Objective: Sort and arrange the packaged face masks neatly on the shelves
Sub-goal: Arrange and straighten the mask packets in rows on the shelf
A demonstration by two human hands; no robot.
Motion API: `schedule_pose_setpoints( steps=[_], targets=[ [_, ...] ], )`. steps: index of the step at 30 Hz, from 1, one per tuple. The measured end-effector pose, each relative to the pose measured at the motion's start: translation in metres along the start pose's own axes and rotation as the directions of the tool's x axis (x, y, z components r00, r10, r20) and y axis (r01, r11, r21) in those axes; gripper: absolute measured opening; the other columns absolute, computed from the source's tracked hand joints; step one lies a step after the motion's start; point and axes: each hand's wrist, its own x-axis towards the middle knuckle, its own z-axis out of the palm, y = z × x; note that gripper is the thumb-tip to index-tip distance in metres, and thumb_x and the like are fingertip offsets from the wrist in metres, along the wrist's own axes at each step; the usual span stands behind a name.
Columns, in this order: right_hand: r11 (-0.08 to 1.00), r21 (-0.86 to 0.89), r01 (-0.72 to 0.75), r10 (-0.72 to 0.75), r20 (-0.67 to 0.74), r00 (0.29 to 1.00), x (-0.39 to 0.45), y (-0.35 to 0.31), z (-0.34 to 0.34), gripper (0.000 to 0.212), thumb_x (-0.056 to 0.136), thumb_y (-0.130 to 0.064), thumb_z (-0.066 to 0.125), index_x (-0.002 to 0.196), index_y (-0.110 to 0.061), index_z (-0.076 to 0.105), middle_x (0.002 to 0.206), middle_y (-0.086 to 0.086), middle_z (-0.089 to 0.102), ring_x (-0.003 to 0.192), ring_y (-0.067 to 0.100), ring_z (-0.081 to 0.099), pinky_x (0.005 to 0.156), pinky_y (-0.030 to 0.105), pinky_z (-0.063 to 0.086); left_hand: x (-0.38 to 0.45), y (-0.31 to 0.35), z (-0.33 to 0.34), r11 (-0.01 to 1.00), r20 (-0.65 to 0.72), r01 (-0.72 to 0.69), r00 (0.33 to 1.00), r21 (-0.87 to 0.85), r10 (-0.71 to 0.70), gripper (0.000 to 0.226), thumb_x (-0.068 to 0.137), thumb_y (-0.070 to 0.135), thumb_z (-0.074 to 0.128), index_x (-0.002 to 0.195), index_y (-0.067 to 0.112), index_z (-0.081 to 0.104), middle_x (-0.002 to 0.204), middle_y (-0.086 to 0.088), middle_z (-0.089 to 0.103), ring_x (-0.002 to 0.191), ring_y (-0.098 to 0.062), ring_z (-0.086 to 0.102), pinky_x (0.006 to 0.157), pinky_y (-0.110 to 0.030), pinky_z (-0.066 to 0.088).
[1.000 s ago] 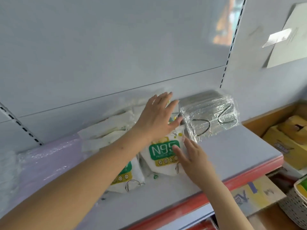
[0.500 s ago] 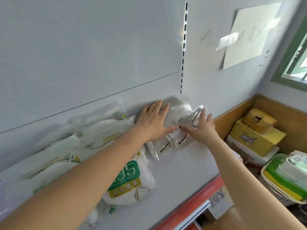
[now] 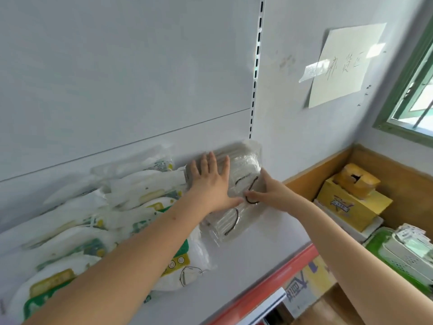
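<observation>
Shelf (image 3: pixel 246 261): flat, pale grey, smooth painted sheet with a red front lip; back panel the same grey, slotted upright at its right end.

White N95 packs (image 3: pixel 145 198): soft, glossy pouches with green and yellow print, overlapped in a loose row along the left part of the shelf, running from front left toward the back panel.

Clear-wrapped grey mask packs (image 3: pixel 243 165): thin flat stacks in crinkly transparent film, dark ear loops showing through. They sit at the right end of the row, against the back panel. One more such pack (image 3: pixel 228 225) lies in front, tilted, long axis running front-left to back-right, not squared with the rear ones.

Left hand (image 3: pixel 212 186): palm down, fingers straight and slightly spread, pressing flat on the left part of the rear packs. Nothing gripped.

Right hand (image 3: pixel 269 194): comes in from the right edge, fingers bent round the film of the pack's right side, thumb near a dark loop. The exact pinch point is blurred.

Judgement: the packs lie between the two hands, directly under the left fingers; the right hand is nearer the loose front pack. Slippery film will likely slide, so the squaring push needs the left hand as a stop.
</observation>
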Motion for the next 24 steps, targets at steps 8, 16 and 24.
schedule_pose_setpoints(
  steps=[8,16,24],
  targets=[
    [0.963,0.14,0.228,-0.241,0.084,0.967,0.047,0.012,-0.032,0.098,0.067,-0.055,0.083,0.142,-0.042,0.021,0.13,-0.026,0.052,0.118,-0.003,0.055,0.102,0.023,0.043,-0.001,0.011,0.009,0.985,0.044,0.166,0.985,-0.038,-0.165,0.14,0.069,0.091,0.053,0.155,0.019,-0.03,0.162,-0.027,-0.028,0.152,-0.043,-0.02,0.124,-0.058,-0.006],
    [0.948,0.108,0.299,-0.312,0.131,0.941,0.087,0.031,-0.032,0.152,0.045,-0.069,0.087,0.157,-0.033,-0.009,0.16,-0.002,0.024,0.147,0.021,0.025,0.118,0.048,0.029,-0.04,0.041,-0.005,0.858,-0.292,0.28,0.856,-0.431,-0.427,0.093,0.095,0.056,0.055,0.162,0.024,0.001,0.17,-0.001,-0.002,0.157,-0.014,-0.006,0.122,-0.019,-0.009],
    [0.934,0.189,0.303,-0.307,-0.008,0.952,0.097,0.032,-0.02,0.111,0.052,-0.053,0.092,0.144,-0.025,0.036,0.135,-0.003,0.052,0.122,0.019,0.054,0.102,0.042,0.047,-0.061,0.113,0.041,0.297,0.079,0.517,0.586,-0.802,-0.806,0.097,0.094,0.026,0.066,0.16,0.003,-0.002,0.166,-0.014,0.009,0.154,-0.022,0.009,0.112,-0.013,0.004]
  ],
)
